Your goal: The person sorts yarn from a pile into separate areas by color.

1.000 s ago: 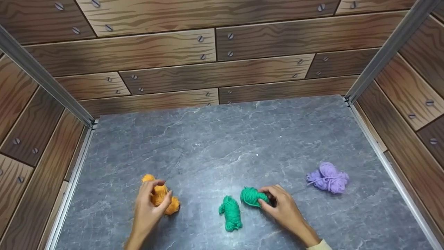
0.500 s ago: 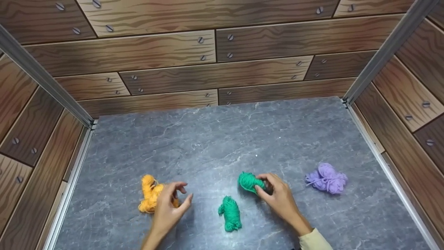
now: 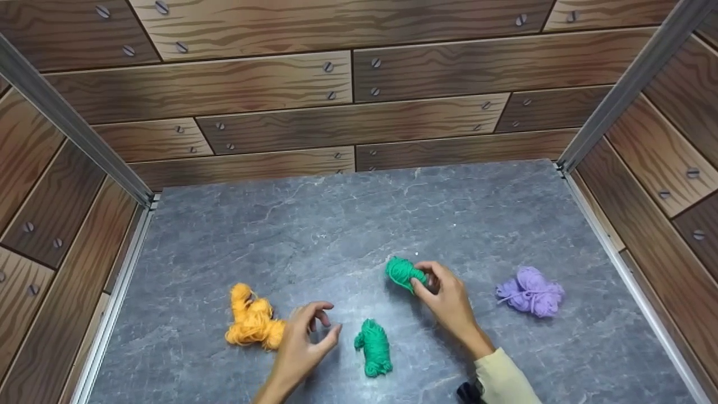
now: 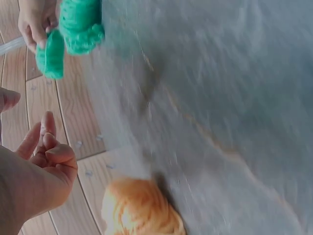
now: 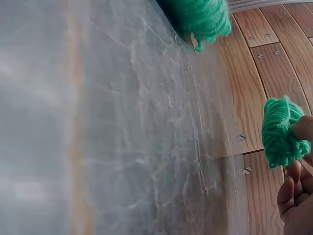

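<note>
In the head view my right hand [image 3: 449,297] pinches a small green yarn bundle [image 3: 403,273] between thumb and fingers, above the table. The right wrist view shows this held green yarn [image 5: 281,132] at the fingertips. A second green yarn bundle [image 3: 374,349] lies on the table between the hands. My left hand [image 3: 303,342] hovers with thumb and fingers apart, holding nothing, to the left of that bundle. Just behind it on the left lies orange yarn [image 3: 252,322], partly covered by the hand. The left wrist view also catches the orange yarn [image 4: 139,208] at the bottom.
A purple yarn bundle [image 3: 532,293] lies on the right side of the grey marbled table [image 3: 314,224]. Wood-patterned panels [image 3: 269,84] enclose the back and sides, with metal rails [image 3: 611,84] at the corners.
My left hand has moved right, away from the orange yarn toward the lying green bundle. My right hand has carried its green yarn away from me, farther up the view.
</note>
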Demonstrator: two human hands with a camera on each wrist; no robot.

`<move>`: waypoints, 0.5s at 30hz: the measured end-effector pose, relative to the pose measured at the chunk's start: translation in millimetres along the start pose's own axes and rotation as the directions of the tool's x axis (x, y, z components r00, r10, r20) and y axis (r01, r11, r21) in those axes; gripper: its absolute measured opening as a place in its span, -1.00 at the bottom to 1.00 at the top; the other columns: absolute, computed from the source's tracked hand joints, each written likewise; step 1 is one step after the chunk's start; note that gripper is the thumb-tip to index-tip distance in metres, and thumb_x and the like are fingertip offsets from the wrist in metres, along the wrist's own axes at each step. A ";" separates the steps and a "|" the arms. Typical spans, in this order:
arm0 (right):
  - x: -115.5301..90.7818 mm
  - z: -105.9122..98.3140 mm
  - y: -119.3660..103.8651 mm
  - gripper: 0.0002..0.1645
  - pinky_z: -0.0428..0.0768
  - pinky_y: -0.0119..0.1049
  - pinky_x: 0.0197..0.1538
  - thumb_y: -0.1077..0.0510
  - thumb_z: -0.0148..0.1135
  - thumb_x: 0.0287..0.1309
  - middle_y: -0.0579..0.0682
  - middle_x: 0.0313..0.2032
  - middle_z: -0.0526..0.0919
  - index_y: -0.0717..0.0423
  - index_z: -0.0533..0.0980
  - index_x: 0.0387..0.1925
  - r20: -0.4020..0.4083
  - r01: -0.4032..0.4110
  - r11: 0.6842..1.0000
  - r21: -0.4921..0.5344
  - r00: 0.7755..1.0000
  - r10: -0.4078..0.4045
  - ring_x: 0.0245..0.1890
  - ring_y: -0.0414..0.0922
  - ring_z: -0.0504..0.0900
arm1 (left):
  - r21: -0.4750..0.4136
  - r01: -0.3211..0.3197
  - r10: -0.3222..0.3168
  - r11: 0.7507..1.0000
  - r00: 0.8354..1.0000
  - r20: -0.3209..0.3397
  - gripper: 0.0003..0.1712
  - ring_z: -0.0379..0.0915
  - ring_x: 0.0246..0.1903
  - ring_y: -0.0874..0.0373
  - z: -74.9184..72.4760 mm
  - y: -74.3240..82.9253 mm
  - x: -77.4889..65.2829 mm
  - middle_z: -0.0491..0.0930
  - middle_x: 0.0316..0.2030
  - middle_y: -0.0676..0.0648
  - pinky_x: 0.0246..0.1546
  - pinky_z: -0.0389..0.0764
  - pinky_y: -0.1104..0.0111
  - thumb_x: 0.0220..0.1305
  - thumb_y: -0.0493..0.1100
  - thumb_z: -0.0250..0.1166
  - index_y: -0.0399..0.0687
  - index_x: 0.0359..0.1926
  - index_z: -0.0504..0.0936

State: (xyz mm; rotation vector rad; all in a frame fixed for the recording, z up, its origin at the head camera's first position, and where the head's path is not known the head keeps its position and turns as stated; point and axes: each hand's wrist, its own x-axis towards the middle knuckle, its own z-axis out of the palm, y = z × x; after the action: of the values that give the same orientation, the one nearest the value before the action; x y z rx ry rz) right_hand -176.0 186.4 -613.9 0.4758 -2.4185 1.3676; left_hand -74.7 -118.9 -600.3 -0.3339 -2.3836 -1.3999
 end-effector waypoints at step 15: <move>31.9 12.4 15.3 -0.71 0.45 -0.31 -0.34 0.28 0.51 0.33 -0.13 -0.44 0.53 0.20 0.71 0.05 0.008 -0.065 0.998 -0.015 0.998 0.065 -0.45 -0.19 0.46 | 0.043 0.219 -0.222 0.975 0.932 0.285 -0.56 0.42 -0.34 0.14 23.6 14.7 -3.1 0.58 -0.32 0.11 -0.27 0.43 0.33 0.36 0.00 0.57 -0.09 0.13 0.69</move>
State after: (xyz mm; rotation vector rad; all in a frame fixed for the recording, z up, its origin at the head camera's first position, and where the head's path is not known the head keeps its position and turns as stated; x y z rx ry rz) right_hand -212.5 179.0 -617.8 0.4035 -2.4700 1.3754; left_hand -70.7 -91.2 -600.6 -0.2909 -2.7375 -1.5252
